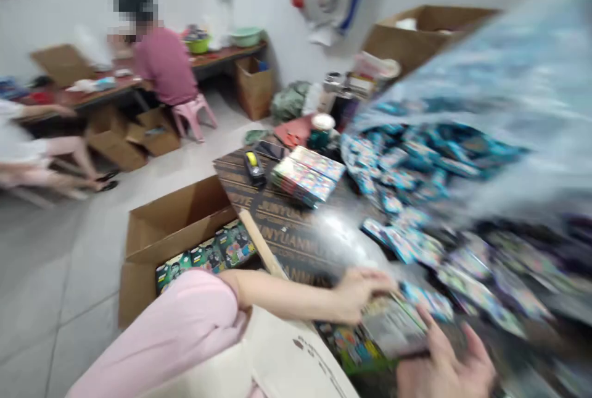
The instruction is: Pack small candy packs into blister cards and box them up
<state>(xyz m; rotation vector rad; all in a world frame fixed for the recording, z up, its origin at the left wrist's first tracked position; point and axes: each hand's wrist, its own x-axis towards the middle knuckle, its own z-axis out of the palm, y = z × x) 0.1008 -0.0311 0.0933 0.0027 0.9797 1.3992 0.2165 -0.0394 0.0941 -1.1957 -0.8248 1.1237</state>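
Note:
At the lower right, a colourful printed box [393, 328] with a pale, greyish top lies on the dark tabletop, close to my body. My left hand [358, 295] is at its far left edge, fingers bent over the rim and a little blurred. Against the box's right side is my right hand [446, 361], thumb and fingers spread apart. Just beyond the box are blue printed packets [428, 300]. More foil-like packets [485, 274] lie heaped to the right, smeared by motion.
A large plastic bag [522, 89] spills blue packets. On the dark board [296, 240] sit stacked printed boxes [308, 176] and a tape dispenser [254, 168]. A carton [139, 262] holding green boxes stands left on the floor. Two people sit at a far bench [222, 55].

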